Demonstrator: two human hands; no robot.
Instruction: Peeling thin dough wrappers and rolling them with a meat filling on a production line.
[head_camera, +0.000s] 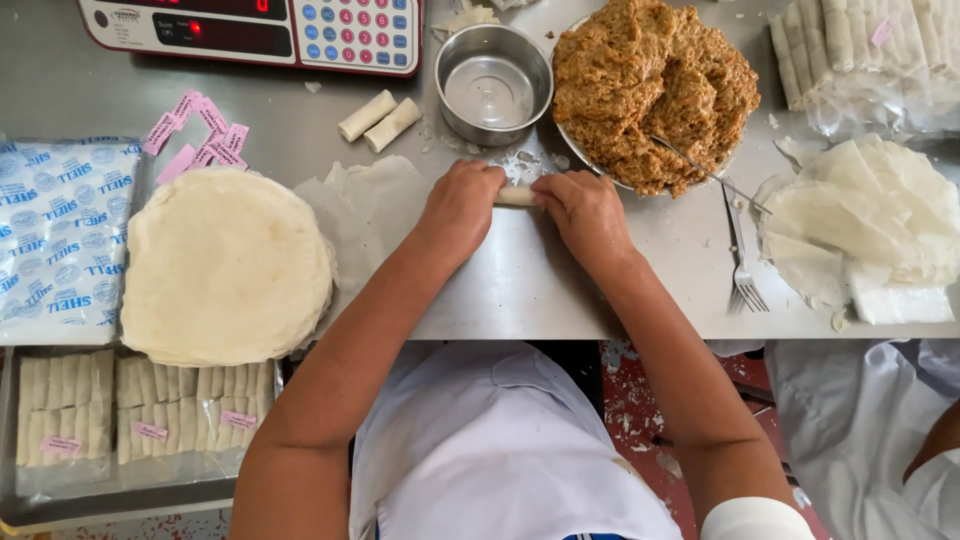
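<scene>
Seen from the head camera, the left hand (460, 208) and the right hand (583, 210) press down on a small pale roll (516, 196) lying on the steel tabletop (520, 280), about midway along it. Both hands have fingers curled over the roll's ends; only its middle shows, so the grip underneath is probably light. Just behind the roll stands an empty metal bowl (493, 85), with a tray of brown filling (650, 90) beside it. A stack of round wrappers (225, 265) sits by the near edge, left. A fork (742, 260) lies right.
</scene>
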